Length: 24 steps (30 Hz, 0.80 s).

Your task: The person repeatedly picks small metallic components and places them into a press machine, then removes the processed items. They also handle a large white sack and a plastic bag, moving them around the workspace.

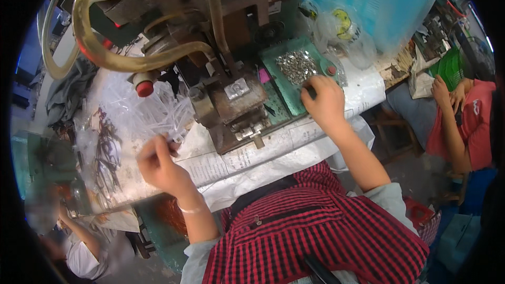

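My left hand (162, 167) hovers over the left part of the bench with its fingers bent together. Something small and dark shows at its fingertips, too blurred to name. Just beyond it lies a heap of clear plastic strips (147, 108). At the right, my right hand (327, 104) reaches over a green tray (281, 76), fingers curled down and closed; whatever they hold is hidden. Small shiny metal parts (297, 67) are piled in that tray. Between my hands stands a bench press (231, 102) with a small metal block (236, 89) on its bed.
Thick yellowed hoses (142, 63) loop above the press. Red buttons flank it, one left (144, 89) and one right (331, 70). Dark thin strips (105, 152) lie at the left edge. Plastic bags (344, 34) stand behind the tray. Other people sit at right (463, 121) and lower left (84, 252).
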Motion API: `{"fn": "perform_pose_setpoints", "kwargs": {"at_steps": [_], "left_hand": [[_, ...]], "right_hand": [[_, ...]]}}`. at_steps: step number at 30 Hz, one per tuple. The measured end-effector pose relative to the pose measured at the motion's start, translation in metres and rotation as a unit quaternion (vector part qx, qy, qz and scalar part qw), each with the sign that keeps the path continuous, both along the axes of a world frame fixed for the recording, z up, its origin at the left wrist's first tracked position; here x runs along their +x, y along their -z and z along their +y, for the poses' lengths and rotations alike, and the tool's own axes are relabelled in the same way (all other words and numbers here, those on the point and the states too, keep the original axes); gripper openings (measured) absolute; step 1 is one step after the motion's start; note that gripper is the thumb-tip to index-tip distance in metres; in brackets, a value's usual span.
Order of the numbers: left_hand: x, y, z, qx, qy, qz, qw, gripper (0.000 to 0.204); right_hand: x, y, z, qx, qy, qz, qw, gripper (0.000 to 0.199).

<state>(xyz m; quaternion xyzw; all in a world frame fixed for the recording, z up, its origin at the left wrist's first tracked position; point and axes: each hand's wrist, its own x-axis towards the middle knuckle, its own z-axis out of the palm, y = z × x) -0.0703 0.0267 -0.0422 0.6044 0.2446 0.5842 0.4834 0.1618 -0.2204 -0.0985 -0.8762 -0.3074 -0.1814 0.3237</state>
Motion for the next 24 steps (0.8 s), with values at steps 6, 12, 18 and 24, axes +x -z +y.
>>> {"fn": "perform_pose_setpoints", "kwargs": {"at_steps": [6, 12, 18, 24], "left_hand": [[0.046, -0.047, -0.049, 0.555, 0.107, 0.104, 0.818, 0.018], [0.066, -0.031, -0.062, 0.540, 0.085, 0.118, 0.829, 0.031], [0.077, -0.033, -0.060, 0.551, 0.061, 0.121, 0.823, 0.027], [0.078, -0.022, -0.055, 0.545, 0.056, 0.099, 0.830, 0.029]], "right_hand": [[0.000, 0.001, 0.003, 0.181, 0.029, 0.099, 0.978, 0.015], [-0.020, 0.010, -0.008, 0.171, 0.020, 0.049, 0.984, 0.011], [0.012, 0.000, -0.005, 0.143, 0.007, 0.113, 0.983, 0.013], [0.055, -0.018, 0.007, 0.280, 0.017, 0.164, 0.946, 0.014]]}}
